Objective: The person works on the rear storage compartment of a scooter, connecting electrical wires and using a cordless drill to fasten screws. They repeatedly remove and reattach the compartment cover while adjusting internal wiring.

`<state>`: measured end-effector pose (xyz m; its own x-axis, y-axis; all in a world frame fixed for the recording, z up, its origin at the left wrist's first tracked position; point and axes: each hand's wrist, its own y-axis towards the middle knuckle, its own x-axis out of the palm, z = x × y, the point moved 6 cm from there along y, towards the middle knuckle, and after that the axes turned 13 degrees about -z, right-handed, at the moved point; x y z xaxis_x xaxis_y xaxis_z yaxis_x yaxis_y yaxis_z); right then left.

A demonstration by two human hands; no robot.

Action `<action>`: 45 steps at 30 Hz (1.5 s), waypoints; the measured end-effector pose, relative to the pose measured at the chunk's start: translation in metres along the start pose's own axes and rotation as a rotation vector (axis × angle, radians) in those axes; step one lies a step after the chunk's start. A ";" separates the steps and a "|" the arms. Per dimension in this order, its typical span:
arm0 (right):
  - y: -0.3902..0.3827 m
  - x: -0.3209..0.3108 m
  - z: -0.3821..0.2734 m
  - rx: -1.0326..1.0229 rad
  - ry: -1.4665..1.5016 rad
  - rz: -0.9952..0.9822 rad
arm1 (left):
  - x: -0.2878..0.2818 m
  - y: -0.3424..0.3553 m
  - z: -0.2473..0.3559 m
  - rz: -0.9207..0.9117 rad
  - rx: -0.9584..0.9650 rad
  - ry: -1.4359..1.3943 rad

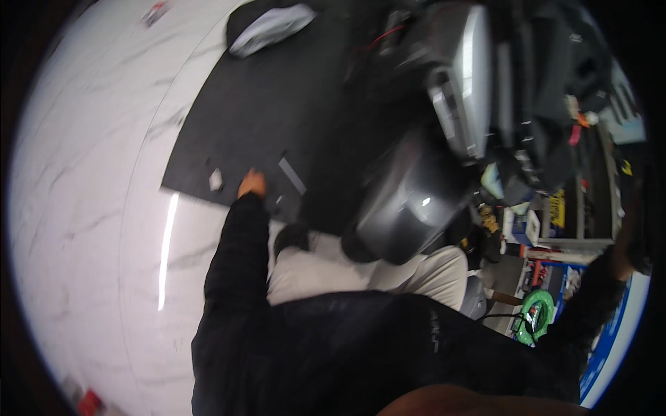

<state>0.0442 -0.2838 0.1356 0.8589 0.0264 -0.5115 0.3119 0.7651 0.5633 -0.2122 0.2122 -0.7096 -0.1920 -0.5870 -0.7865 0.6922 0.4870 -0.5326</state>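
Left hand point(252, 183) at the matte black mat point(232, 121), grip unreadable, blocky white piece point(216, 180) left, flat grey strip point(292, 175) right; right hand point(624, 263), far right, blurs, grip unclear.

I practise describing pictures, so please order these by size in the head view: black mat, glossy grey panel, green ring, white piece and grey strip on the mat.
1. Black mat
2. Glossy grey panel
3. Green ring
Unranked, both smaller: grey strip and white piece; the strip is longer but thinner.
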 end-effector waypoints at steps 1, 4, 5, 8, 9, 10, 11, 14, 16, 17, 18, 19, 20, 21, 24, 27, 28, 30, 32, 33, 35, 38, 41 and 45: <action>-0.024 -0.006 0.004 0.032 0.017 0.019 | 0.001 0.010 0.000 -0.027 -0.010 -0.004; -0.087 -0.014 0.003 0.142 0.246 0.060 | 0.008 0.028 0.003 -0.050 0.014 0.158; -0.104 -0.014 -0.003 0.156 0.296 0.076 | 0.005 0.030 0.003 -0.018 0.011 0.134; -0.141 -0.017 -0.028 0.257 0.291 0.060 | -0.035 0.025 0.001 0.109 -0.053 0.087; -0.150 -0.018 -0.035 0.300 0.372 0.041 | -0.059 0.018 0.001 0.153 -0.074 0.052; -0.159 -0.014 -0.041 0.372 0.577 0.029 | -0.093 0.006 -0.002 0.239 -0.087 -0.130; -0.166 -0.007 -0.050 0.413 0.832 0.018 | -0.131 -0.010 -0.004 0.309 -0.083 -0.323; -0.187 0.028 -0.092 0.655 1.361 -0.287 | -0.248 -0.069 0.033 0.399 0.247 -1.333; -0.192 0.056 -0.131 0.733 1.084 -0.501 | -0.326 -0.131 0.098 0.305 0.662 -1.485; -0.200 0.080 -0.156 0.896 0.839 -0.798 | -0.353 -0.166 0.132 0.217 0.751 -1.503; -0.218 0.092 -0.174 1.116 0.546 -1.175 | -0.379 -0.206 0.172 0.108 0.988 -1.527; -0.225 0.095 -0.193 1.300 0.237 -1.400 | -0.395 -0.239 0.208 0.029 1.049 -1.500; -0.226 0.096 -0.202 1.338 0.332 -1.401 | -0.408 -0.273 0.244 -0.076 1.195 -1.484; -0.216 0.098 -0.211 1.289 0.422 -1.284 | -0.415 -0.302 0.274 -0.141 1.253 -1.464; -0.204 0.091 -0.220 1.219 0.652 -1.099 | -0.431 -0.358 0.337 -0.346 1.404 -1.433; -0.206 0.043 -0.207 0.483 1.170 -0.424 | -0.434 -0.379 0.363 -0.393 1.456 -1.454; -0.218 0.052 -0.207 0.527 1.430 -0.400 | -0.433 -0.383 0.367 -0.398 1.484 -1.458; -0.242 0.069 -0.208 0.661 1.951 -0.299 | -0.427 -0.385 0.371 -0.388 1.452 -1.474; -0.258 0.080 -0.212 0.711 2.183 -0.288 | -0.422 -0.387 0.374 -0.364 1.438 -1.473; -0.260 0.080 -0.211 0.673 2.187 -0.262 | -0.421 -0.388 0.375 -0.342 1.430 -1.462; -0.251 0.067 -0.204 0.433 1.844 -0.196 | -0.420 -0.390 0.376 -0.284 1.401 -1.417; -0.236 0.049 -0.197 0.340 1.766 -0.283 | -0.420 -0.392 0.379 -0.184 1.354 -1.316; -0.223 0.034 -0.190 0.383 1.854 -0.403 | -0.419 -0.388 0.389 -0.173 1.332 -1.281; -0.206 0.021 -0.215 0.195 2.236 -0.668 | -0.415 -0.361 0.417 -0.412 1.203 -1.503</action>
<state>-0.0901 -0.3025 -0.1310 -0.9046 0.3953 -0.1593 0.3936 0.9183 0.0437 -0.0921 0.0100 -0.0605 -0.2402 -0.8263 0.5094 0.9250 -0.0357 0.3782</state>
